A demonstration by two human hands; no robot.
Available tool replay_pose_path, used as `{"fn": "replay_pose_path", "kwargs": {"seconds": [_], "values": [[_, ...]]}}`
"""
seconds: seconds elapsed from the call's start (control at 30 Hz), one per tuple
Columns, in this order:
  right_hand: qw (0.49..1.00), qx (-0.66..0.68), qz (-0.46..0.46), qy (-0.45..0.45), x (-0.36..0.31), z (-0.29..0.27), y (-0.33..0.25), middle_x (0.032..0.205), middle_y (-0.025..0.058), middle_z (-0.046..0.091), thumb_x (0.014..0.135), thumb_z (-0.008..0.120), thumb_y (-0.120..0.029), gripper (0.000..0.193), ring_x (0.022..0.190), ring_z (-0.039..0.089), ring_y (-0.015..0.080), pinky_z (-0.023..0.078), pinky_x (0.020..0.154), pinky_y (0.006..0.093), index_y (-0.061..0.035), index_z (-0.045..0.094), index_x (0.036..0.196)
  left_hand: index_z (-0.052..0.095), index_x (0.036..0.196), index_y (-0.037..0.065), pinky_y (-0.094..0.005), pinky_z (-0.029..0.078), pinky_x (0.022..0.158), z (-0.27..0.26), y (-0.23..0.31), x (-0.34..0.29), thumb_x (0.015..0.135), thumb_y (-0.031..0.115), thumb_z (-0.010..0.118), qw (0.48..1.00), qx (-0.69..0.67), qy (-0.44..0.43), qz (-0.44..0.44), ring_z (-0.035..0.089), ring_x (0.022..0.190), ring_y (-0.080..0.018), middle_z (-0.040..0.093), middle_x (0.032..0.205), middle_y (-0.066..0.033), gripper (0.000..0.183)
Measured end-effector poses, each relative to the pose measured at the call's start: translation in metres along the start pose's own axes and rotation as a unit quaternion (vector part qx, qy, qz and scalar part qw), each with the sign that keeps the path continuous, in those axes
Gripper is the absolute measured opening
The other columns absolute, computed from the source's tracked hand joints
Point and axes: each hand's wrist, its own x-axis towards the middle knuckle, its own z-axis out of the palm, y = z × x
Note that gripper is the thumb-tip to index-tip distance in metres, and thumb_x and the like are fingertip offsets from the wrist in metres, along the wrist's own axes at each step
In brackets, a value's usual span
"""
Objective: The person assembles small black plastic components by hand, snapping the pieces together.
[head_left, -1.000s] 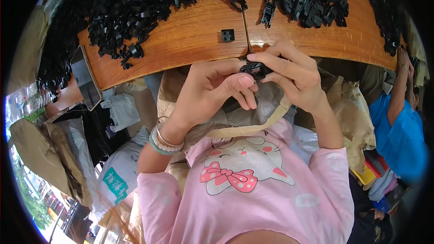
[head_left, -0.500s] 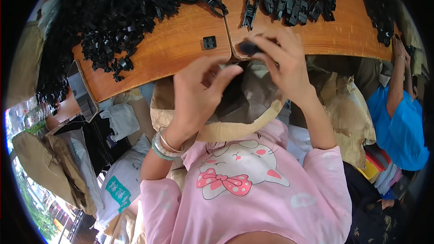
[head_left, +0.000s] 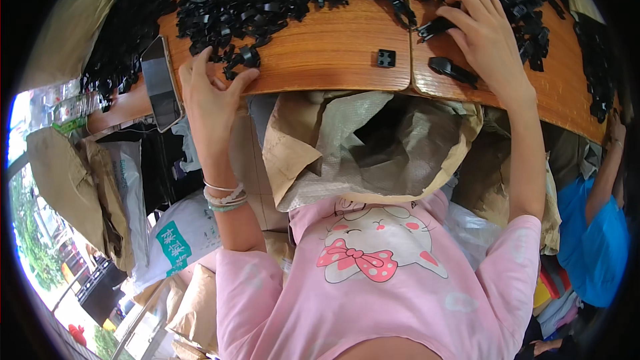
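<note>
Wooden tabletop [head_left: 320,60], glossy and orange-brown, curved across the upper part of the view, its far side heaped with black plastic parts [head_left: 247,7]. At far left, brown paper [head_left: 67,180] hung beside a white bag [head_left: 207,223] with a green label. Next came a smartphone [head_left: 160,83], tilted against the table's left end. Just right of it, the person's left hand [head_left: 210,97] hovered at the near edge, thumb and fingers spread around a gap, close to a curved black piece [head_left: 251,57]; whether they touched it could not be told. Around the middle lay a square black block [head_left: 386,59], and below the edge gaped a brown paper sack [head_left: 290,153] with a pale lining. Farther right, the right hand [head_left: 490,43] pinched a slim black clip [head_left: 435,29] just above a second black clip [head_left: 452,71], which lay on the wood. At far right sat a co-worker's blue shirt [head_left: 593,243].
</note>
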Motion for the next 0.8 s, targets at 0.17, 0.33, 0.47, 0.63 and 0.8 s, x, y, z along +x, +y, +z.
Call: {"fn": "replay_pose_path", "kwargs": {"seconds": [0.17,0.33,0.47,0.63,0.8], "values": [[0.977,0.169,0.080,0.098,-0.009,-0.007,0.003,0.106,0.0052,0.060,0.073,0.068,0.002,0.031,0.089,0.059,0.0200,0.048,0.075,0.0290,-0.0011,0.060,0.102,0.057,0.112,-0.006,-0.0280,0.047,0.065,0.015,0.002,0.003,0.066,0.014,0.082,0.992,-0.107,-0.043,0.051,0.056,0.065,-0.0147,0.053,0.107,-0.0138,0.056],[0.862,0.402,0.253,0.178,-0.023,-0.017,-0.042,0.104,0.0042,0.060,0.075,0.067,0.006,0.026,0.089,0.059,0.0092,0.048,0.074,0.0232,-0.0007,0.060,0.100,0.059,0.110,-0.007,-0.0280,0.048,0.063,0.032,0.040,0.000,0.068,0.009,0.079,0.984,-0.146,-0.063,0.084,0.055,0.062,-0.0160,0.052,0.108,-0.0153,0.050],[0.751,0.572,0.302,0.136,-0.029,-0.014,-0.088,0.101,0.0077,0.059,0.073,0.069,0.008,0.026,0.090,0.058,0.0131,0.049,0.080,0.0247,-0.0016,0.057,0.094,0.061,0.110,-0.002,-0.0232,0.045,0.060,0.037,0.059,-0.007,0.065,0.011,0.082,0.974,-0.184,-0.063,0.115,0.050,0.062,-0.0102,0.056,0.100,-0.0085,0.051],[0.837,0.466,0.266,0.106,-0.044,0.004,-0.100,0.097,0.0091,0.060,0.070,0.071,0.005,0.026,0.087,0.060,0.0194,0.048,0.076,0.0269,0.0000,0.061,0.093,0.062,0.103,0.001,-0.0241,0.044,0.058,0.025,0.056,-0.018,0.072,0.003,0.076,0.967,-0.225,-0.038,0.114,0.048,0.060,-0.0102,0.055,0.096,-0.0068,0.035],[0.928,0.295,0.196,0.120,-0.046,0.011,-0.102,0.095,0.0110,0.060,0.070,0.073,0.000,0.031,0.084,0.060,0.0259,0.048,0.072,0.0329,-0.0008,0.063,0.099,0.061,0.095,0.000,-0.0296,0.046,0.058,0.036,0.049,-0.013,0.076,0.005,0.071,0.967,-0.152,-0.064,0.196,0.053,0.061,-0.0170,0.055,0.089,-0.0077,0.022]]}}
